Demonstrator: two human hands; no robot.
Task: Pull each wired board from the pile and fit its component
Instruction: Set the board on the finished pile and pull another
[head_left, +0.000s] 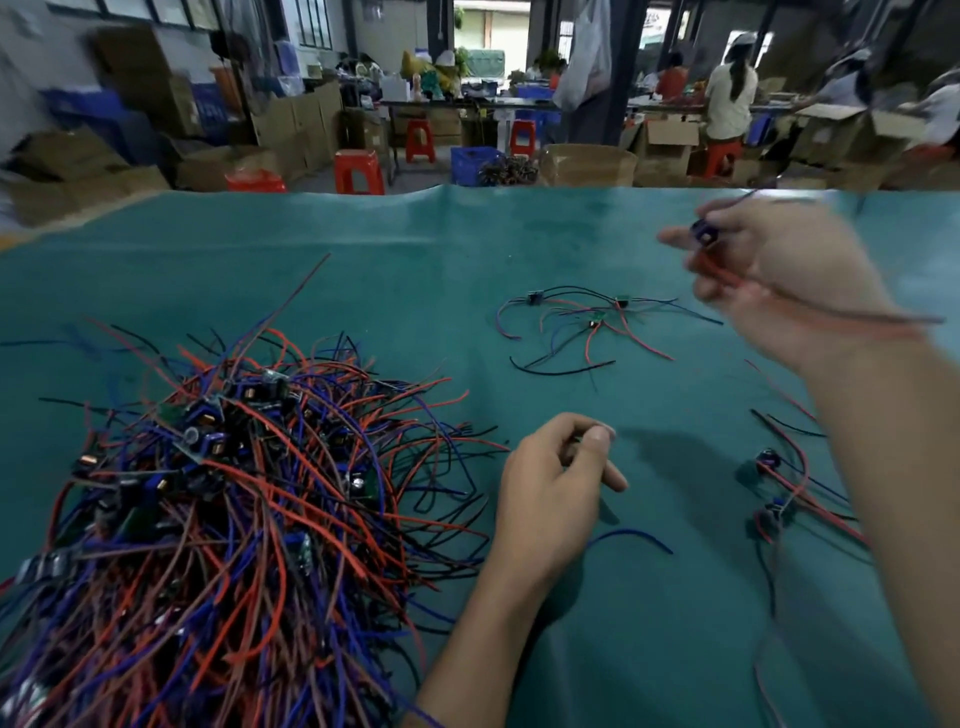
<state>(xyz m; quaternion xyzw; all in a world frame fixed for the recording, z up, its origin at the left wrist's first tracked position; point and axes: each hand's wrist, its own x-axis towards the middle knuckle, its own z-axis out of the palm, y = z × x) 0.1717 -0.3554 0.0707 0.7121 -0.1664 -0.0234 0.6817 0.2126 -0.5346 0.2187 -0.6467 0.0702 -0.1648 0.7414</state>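
Right hand (779, 280) pinching small blue wired board (702, 235), blurred, at one o'clock; tangled red-blue-black wire pile (234, 493) at nine o'clock, beside left hand (556, 483), fingers curling, contents unclear.

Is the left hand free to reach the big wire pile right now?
Probably yes: the left hand rests beside the wire pile with nothing between, though its fingers seem to pinch something small.

Two bare forearms, left hand (558, 483), right hand (789, 275), no sleeves, rings or watch visible
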